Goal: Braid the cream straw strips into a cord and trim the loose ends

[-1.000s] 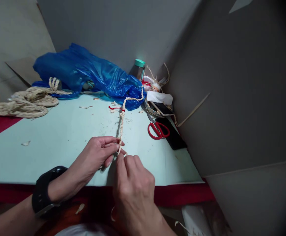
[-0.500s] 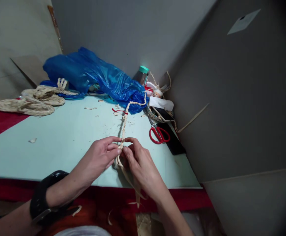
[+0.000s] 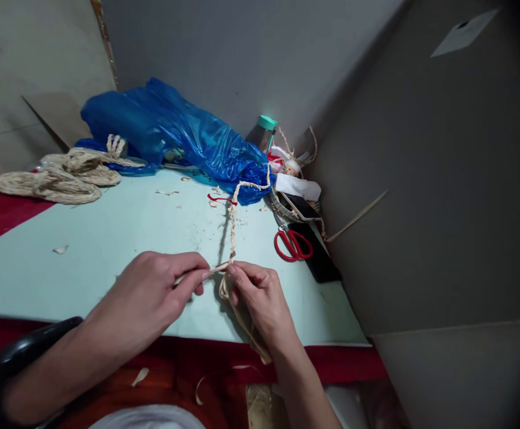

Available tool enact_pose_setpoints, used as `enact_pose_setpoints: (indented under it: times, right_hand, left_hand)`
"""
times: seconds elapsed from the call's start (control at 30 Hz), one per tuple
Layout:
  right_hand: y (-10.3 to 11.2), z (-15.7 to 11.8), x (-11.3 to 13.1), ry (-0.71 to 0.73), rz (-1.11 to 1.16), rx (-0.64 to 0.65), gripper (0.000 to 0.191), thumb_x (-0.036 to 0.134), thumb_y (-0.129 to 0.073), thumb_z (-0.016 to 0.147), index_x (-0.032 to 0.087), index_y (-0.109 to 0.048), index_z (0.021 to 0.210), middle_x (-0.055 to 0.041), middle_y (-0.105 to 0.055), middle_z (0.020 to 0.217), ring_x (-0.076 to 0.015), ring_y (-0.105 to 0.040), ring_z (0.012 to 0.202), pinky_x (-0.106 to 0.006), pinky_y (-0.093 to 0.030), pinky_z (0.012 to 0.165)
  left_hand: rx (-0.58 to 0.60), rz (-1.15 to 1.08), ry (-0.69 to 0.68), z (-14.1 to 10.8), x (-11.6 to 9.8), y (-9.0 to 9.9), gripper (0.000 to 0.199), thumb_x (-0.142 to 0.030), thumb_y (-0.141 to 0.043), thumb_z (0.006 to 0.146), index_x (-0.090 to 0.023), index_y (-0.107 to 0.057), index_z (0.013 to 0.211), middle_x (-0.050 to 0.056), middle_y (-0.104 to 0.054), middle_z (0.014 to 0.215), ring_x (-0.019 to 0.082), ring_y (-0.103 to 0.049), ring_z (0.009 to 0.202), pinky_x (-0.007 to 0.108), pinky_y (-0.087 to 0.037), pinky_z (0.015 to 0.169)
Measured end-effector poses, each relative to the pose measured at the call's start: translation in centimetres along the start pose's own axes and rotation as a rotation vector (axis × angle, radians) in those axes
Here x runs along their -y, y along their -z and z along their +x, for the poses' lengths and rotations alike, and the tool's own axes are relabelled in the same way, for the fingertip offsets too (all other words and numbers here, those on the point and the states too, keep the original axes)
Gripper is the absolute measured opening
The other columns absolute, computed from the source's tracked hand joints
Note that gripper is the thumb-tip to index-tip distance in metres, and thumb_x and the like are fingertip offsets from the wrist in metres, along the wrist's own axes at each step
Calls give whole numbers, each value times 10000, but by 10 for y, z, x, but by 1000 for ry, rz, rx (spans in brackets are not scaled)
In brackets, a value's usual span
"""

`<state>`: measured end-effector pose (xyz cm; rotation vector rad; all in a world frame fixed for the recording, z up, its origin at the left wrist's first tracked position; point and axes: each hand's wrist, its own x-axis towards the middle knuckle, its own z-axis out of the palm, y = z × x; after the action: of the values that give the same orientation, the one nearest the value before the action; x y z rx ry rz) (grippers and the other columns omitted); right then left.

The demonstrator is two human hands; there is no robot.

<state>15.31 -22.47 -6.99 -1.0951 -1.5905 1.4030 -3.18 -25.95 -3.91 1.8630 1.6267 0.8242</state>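
Observation:
A pale straw braid (image 3: 232, 232) runs from the blue bag down to my fingers, with a red string (image 3: 222, 199) tied around it partway. My left hand (image 3: 152, 292) is closed in a pinch on one flat straw strand (image 3: 217, 269), drawn out to the left of the braid. At the braid's lower end my right hand (image 3: 260, 298) pinches the straw between thumb and forefinger. Loose strands (image 3: 246, 328) hang below the right hand, over the table's front edge. Part of the straw is hidden behind my right fingers.
A large blue plastic bag (image 3: 175, 131) lies along the back. Woven straw soles (image 3: 49, 187) are at the left. On the right are red-handled scissors (image 3: 293, 245), a black phone-like slab (image 3: 318, 259) and a teal-capped bottle (image 3: 265, 131). Straw scraps litter the pale tabletop (image 3: 108, 256).
My left hand has moved left, away from the braid, pulling a strand out sideways. My right hand stays at the braid's end. The view has shifted slightly.

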Motion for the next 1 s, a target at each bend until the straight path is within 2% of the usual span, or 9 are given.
enact_pose_setpoints:
  times: [0.1,0.2,0.33,0.43,0.53,0.63,0.8,0.9,1.0]
  right_hand:
    - [1,0,-1,-15,133,9,372,388,-577,948,159,-698,681,-6,-623,660,-114,-436,594,-256,-354,624]
    - [6,1,-2,-65,296,73,275,377,-619,928,149,-771,912,-35,-693,751,-87,-388,549,-236,-321,556]
    - [15,2,-3,-114,398,134,271,372,-642,913,130,-762,931,-36,-683,736,-52,-236,489,-227,-140,454]
    - [18,2,-4,-151,440,130,258,401,-684,875,148,-736,890,13,-610,686,-39,-214,463,-226,-108,442]
    - [16,1,-6,-135,443,139,255,414,-676,883,162,-696,848,42,-527,638,-52,-270,469,-215,-167,450]
    - [13,-1,-11,-77,430,151,300,402,-634,922,164,-619,740,39,-485,640,-69,-315,521,-209,-252,500]
    - [14,-7,-11,-20,371,145,285,363,-585,956,176,-576,741,-1,-539,805,-116,-462,730,-221,-368,668]
    - [15,-10,-6,0,218,156,273,368,-519,984,188,-570,786,17,-500,741,-118,-434,675,-236,-361,656]
    - [12,-12,-2,55,48,122,268,361,-479,991,191,-574,807,21,-505,718,-126,-440,655,-249,-377,668]
  left_hand:
    - [-40,83,-143,-11,-1,-8,329,-378,-476,939,-246,-740,794,-12,-685,580,163,-602,502,277,-411,529]
    - [-85,134,-253,-25,-5,-31,299,-271,-444,955,-226,-721,852,22,-724,673,173,-645,557,275,-455,560]
    - [46,120,-278,-29,-12,-40,290,-221,-451,949,-217,-721,844,37,-750,742,181,-673,627,282,-487,620]
    - [23,-21,-168,-15,-13,-21,255,-371,-549,934,-236,-728,812,14,-753,809,194,-673,741,305,-481,728]
    - [-8,-273,68,8,-10,-9,284,-481,-566,912,-234,-703,943,32,-739,989,238,-656,931,341,-459,822]
    - [220,-686,195,25,-6,-20,335,-409,-643,874,-221,-625,1150,48,-717,1081,246,-630,1055,346,-459,883]
    - [312,-792,186,32,-4,-42,167,-317,-674,826,-168,-634,892,24,-686,830,174,-594,797,306,-435,742]
    - [341,-804,209,31,-6,-39,182,-302,-697,784,-150,-631,860,15,-677,734,135,-523,645,282,-384,618]
    - [349,-821,224,30,-7,-33,241,-318,-728,750,-147,-624,885,23,-690,733,145,-554,658,280,-390,620]
